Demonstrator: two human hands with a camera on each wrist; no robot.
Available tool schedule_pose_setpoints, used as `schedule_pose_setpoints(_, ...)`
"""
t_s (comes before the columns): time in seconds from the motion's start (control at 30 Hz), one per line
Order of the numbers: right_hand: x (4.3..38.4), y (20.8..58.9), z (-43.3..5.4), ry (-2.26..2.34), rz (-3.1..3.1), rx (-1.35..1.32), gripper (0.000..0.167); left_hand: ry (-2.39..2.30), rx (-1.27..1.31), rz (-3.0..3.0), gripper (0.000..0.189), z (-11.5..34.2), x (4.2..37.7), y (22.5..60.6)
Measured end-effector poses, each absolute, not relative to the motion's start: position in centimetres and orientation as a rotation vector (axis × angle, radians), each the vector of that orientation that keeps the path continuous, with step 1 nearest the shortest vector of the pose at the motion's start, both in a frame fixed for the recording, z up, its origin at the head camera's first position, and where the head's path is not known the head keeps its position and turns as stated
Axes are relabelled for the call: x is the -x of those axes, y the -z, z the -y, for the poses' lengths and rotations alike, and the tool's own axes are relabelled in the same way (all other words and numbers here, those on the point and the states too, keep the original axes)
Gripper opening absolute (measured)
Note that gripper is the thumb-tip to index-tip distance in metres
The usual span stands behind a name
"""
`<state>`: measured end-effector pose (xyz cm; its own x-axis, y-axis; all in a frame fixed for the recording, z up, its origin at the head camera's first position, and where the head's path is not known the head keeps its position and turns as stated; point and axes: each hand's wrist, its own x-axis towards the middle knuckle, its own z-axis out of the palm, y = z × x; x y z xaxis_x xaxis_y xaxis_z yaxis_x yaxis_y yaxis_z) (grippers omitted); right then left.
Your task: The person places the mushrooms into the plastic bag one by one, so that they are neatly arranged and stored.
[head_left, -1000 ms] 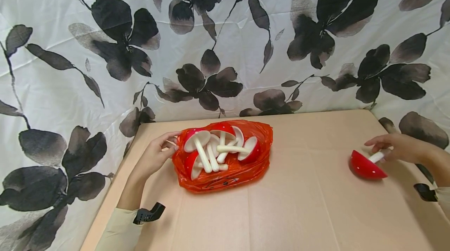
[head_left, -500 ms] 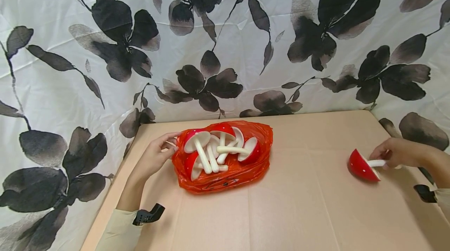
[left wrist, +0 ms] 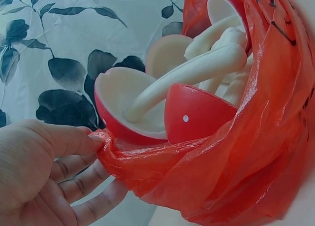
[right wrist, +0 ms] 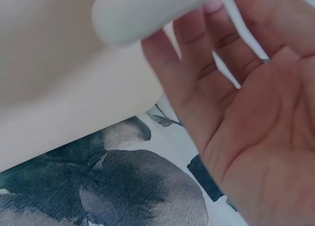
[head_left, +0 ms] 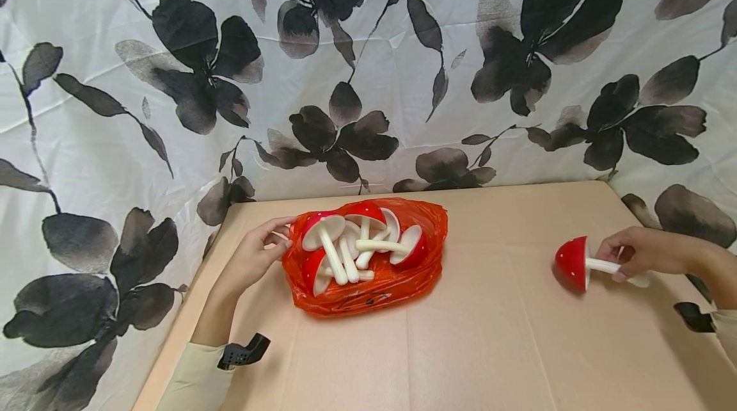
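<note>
A red plastic bag [head_left: 403, 286] lies with its mouth spread, holding several toy mushrooms [head_left: 407, 247] with red, white-dotted caps and white stems. At its left rim my left hand [head_left: 257, 256] pinches the plastic between thumb and fingers, as the left wrist view shows with the bag edge [left wrist: 110, 149]. Far to the right, my right hand [head_left: 650, 254] holds another toy mushroom [head_left: 571, 262] by its white stem, the red cap pointing left. In the right wrist view only the stem's end [right wrist: 133, 14] shows; its cap is out of frame.
The beige table [head_left: 483, 334] runs under both hands, its far edge meeting a white cloth [head_left: 403, 78] with dark printed flowers. Bare table lies between the bag and the right hand's mushroom. Each wrist wears a black strap [head_left: 244, 351].
The mushroom in my right hand has turned so its cap points left and its stem lies nearly level; it has shifted slightly left. The left hand and bag have stayed put.
</note>
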<state>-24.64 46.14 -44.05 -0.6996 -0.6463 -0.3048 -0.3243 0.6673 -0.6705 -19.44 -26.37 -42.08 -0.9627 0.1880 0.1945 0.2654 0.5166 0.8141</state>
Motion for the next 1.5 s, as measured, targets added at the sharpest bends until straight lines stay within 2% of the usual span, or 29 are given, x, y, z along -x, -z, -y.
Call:
schedule_pose_setpoints(0.2, 24.3, 43.9, -45.3, 0.962, -2.303, 0.926, 0.02, 1.456, 0.399, 2.665, 0.044, 26.7, 19.4, 42.3)
schedule_pose_setpoints(0.4, 24.0, 43.5, -43.9, 1.001, -2.344, 0.983, 0.026, 1.45, 0.41, 2.663, 0.044, 26.8, 19.3, 42.2)
schedule_pose_setpoints(1.13, 24.5, 40.0, -37.4, 1.078, -2.39, 0.94, 0.024, 1.457, 0.404, 2.681, 0.047, 26.7, 19.4, 42.0)
schedule_pose_setpoints(1.5, 25.0, 39.3, -34.9, 1.132, -2.396, 0.971, 0.03, 1.425, 0.375, 2.721, 0.042, 24.8, 17.4, 38.9)
